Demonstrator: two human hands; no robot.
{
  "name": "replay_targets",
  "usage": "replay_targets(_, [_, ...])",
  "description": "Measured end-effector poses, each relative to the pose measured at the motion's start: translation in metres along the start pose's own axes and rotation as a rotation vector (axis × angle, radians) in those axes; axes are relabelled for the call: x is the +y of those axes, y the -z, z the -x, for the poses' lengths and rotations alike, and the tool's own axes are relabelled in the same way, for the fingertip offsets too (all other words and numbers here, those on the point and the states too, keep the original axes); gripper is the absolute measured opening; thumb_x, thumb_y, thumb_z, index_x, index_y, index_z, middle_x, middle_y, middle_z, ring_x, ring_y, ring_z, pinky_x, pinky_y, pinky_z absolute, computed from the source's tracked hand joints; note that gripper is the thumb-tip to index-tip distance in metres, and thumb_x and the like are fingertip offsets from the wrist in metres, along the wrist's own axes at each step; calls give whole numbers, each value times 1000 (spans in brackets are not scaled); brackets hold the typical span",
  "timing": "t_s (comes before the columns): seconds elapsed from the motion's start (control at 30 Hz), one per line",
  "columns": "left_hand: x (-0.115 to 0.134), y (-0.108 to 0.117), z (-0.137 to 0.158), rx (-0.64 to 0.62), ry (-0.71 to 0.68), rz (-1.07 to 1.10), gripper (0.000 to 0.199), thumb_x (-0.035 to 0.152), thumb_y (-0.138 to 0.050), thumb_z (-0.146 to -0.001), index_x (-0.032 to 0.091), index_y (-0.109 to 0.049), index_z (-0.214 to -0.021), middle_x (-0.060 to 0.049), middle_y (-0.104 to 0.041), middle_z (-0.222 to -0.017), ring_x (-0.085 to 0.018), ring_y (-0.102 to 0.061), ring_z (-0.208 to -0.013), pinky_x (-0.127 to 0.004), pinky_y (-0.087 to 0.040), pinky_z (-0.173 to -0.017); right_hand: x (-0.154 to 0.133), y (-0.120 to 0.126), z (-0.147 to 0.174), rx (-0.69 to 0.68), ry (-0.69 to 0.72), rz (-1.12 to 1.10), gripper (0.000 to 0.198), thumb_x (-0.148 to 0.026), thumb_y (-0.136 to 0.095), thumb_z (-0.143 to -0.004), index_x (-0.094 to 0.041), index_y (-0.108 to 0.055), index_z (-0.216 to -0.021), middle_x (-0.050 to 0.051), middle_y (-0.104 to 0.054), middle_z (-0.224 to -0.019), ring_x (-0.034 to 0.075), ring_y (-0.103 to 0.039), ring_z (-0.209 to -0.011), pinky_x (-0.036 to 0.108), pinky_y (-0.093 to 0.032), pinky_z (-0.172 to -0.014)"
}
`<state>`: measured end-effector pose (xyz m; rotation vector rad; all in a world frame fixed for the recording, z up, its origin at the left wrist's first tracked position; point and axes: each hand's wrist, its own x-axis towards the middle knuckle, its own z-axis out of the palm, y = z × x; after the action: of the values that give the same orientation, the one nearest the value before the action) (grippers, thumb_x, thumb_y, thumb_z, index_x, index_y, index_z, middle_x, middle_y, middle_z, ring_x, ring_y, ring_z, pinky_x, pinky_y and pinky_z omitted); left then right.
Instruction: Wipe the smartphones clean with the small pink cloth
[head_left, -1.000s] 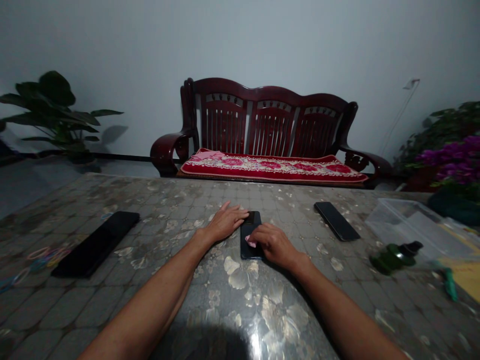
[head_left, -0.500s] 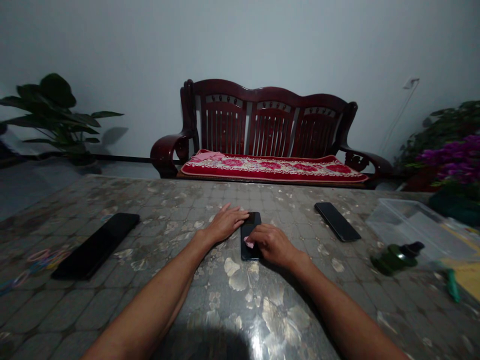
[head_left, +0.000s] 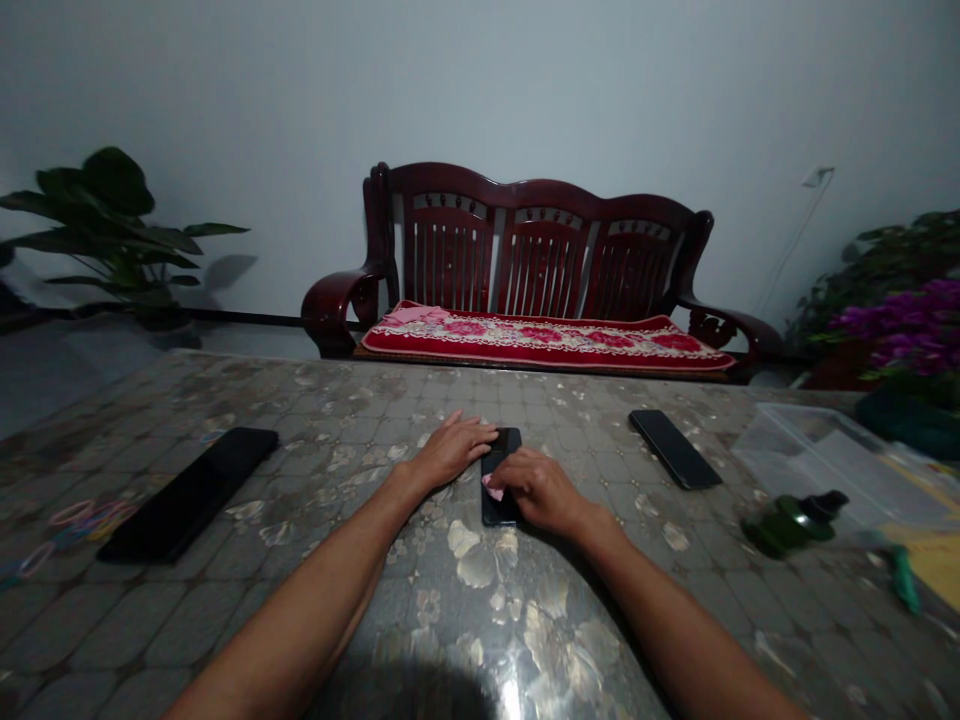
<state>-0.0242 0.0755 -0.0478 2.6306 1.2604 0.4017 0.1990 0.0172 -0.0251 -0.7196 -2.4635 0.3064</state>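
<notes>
A dark smartphone (head_left: 499,512) lies flat on the patterned tabletop (head_left: 450,620), its long side pointing away from me. My left hand (head_left: 453,448) rests at its upper left edge, fingers stretched out and fingertips touching the phone. Bunched in the fingers of my right hand (head_left: 544,490) is a small pink cloth (head_left: 492,488), pressed on the phone's surface. My right hand covers the phone's right middle part, and most of the cloth is hidden under the fingers.
At left lies a large black phone (head_left: 191,495) beside several coloured hair ties (head_left: 90,520). Another dark phone (head_left: 673,448) lies at right, near a green bottle (head_left: 784,525) on its side and a clear plastic box (head_left: 787,440). A wooden bench (head_left: 510,190) stands behind the table.
The right hand and cloth have shifted very slightly on the phone. The left hand stays in place at its edge. The whole view has tilted a little.
</notes>
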Motion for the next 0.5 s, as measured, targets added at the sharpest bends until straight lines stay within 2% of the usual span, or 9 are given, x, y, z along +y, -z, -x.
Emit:
replay_targets(0.1, [3,1,1,-5,22,-12,36,32,-46,-105,30,-60,-137,-4,-59,-145,-24,-45,-143,-53,-20,-123,0,1,3,5,-7,25,27,0,-57,-86,-21,-74,-91,4,-75,-90,19,-65,-88,30,-49,-81])
replay_targets(0.27, [5,2,1,-7,32,-6,36,33,-45,-105,31,-60,-138,-3,-59,-145,-24,-46,-142,-53,-20,-123,11,1,7,134,-203,102,22,-4,-60,-89,-20,-74,-91,6,-76,-89,20,-65,-85,32,-48,-81])
replay_targets(0.5, [4,3,2,-2,14,-23,37,40,-48,-104,34,-59,-138,-3,-58,-146,-26,-46,-142,-53,-18,-123,3,9,15,54,-133,30,30,2,-57,-83,-21,-76,-86,4,-75,-85,18,-66,-83,29,-48,-79])
